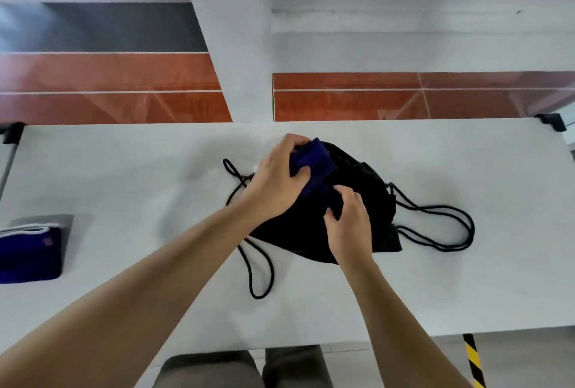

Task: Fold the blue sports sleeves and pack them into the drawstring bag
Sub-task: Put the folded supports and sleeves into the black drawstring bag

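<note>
On top of the soft black drawstring bag, in the middle of the long white table, lies the dark blue folded sports sleeve. Both hands are on it. The left hand is curled around its far end, with the fingers over the top and the thumb pressed into the cloth. The right hand pinches its near end, fingers bent tight on the blue cloth and perhaps on the bag's edge too; I cannot tell which.

The sleeve's long way runs from the far left down toward the near right, from one hand to the other. It is touching the bag, and part of it looks tucked into the dark cloth, but I cannot see the bag's opening clearly. My guess is that the sleeve has to slide toward the right, deeper into the bag, so the left hand would push while the right hand holds the opening wide.

Black cords loop out on both sides of the bag. Another blue sleeve with a white edge waits far off at the left edge of the table, nearer the left hand.
</note>
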The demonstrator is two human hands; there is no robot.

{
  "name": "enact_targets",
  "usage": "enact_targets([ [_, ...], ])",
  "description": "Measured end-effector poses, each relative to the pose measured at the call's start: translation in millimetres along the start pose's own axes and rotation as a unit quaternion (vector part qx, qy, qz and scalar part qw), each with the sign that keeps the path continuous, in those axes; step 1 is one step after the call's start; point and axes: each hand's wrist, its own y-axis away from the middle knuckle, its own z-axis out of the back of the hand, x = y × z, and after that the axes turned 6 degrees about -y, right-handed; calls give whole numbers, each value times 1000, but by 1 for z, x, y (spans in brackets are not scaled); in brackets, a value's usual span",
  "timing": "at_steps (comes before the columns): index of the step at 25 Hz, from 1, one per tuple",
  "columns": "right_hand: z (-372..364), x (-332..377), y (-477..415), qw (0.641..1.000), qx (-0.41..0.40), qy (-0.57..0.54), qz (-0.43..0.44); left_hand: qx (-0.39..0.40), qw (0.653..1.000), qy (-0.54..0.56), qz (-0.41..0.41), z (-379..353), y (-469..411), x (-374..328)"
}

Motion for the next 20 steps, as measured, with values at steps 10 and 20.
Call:
enact_targets([
  [10, -21, -38, 2, 988, 125, 86, 33, 134, 983, -97, 77, -57, -32, 67],
  [20, -13, -30, -8, 981, 132, 127, 58, 40, 956, -289, -11, -70, -26, 77],
])
